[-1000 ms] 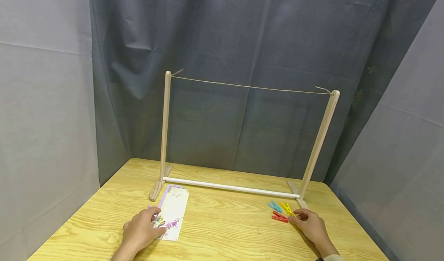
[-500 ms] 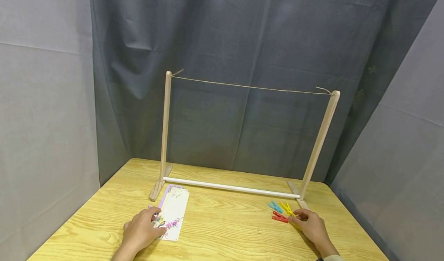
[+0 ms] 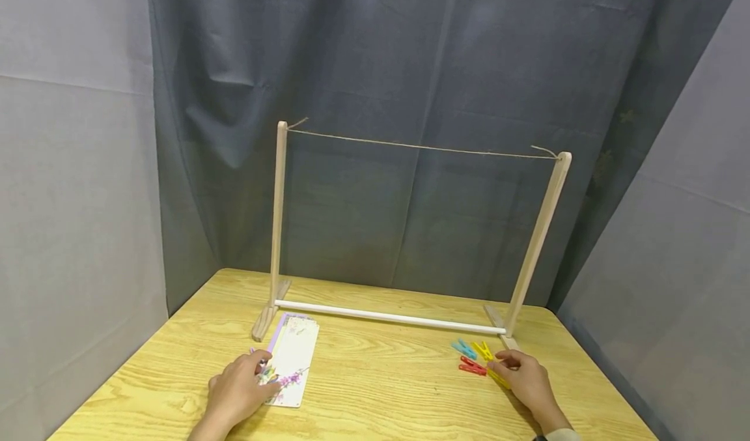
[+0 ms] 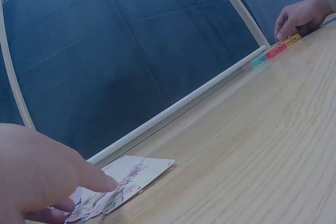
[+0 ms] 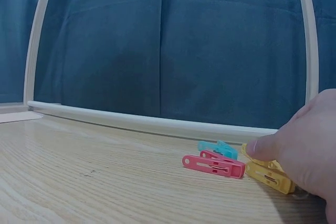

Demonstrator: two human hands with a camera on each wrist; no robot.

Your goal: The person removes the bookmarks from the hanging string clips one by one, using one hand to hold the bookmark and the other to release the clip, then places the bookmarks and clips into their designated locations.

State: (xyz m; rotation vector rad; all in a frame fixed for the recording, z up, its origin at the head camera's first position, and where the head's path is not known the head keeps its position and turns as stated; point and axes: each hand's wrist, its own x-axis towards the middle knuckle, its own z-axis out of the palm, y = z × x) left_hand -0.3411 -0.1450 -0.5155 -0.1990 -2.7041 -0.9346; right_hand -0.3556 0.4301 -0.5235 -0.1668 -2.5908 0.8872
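Note:
In the head view my left hand (image 3: 237, 389) lies over the lower left of a small stack of printed cards (image 3: 295, 356). The top card is white with pink-purple flowers; a lilac edge shows beneath. In the left wrist view the thumb presses on the card (image 4: 149, 169) while other fingers curl at the far side, partly hidden. Across the table my right hand (image 3: 525, 382) pinches a yellow clothespin (image 5: 270, 177) between thumb and curled fingers, its end partly covered. Against it lie another yellow clothespin (image 3: 482, 350), a red clothespin (image 3: 472, 366) and a blue clothespin (image 3: 464, 348).
Behind the hands stands a wooden frame with a left post (image 3: 278, 213), a right post (image 3: 538, 245) and a white bottom rod (image 3: 387, 317). A thin string (image 3: 422, 146) spans its top. Dark curtain (image 3: 351, 232) hangs behind the wood-grain table (image 3: 375, 389).
Beneath my right hand, more of the yellow clothespin has come into sight beside the thumb. My left hand and the cards have stayed in place.

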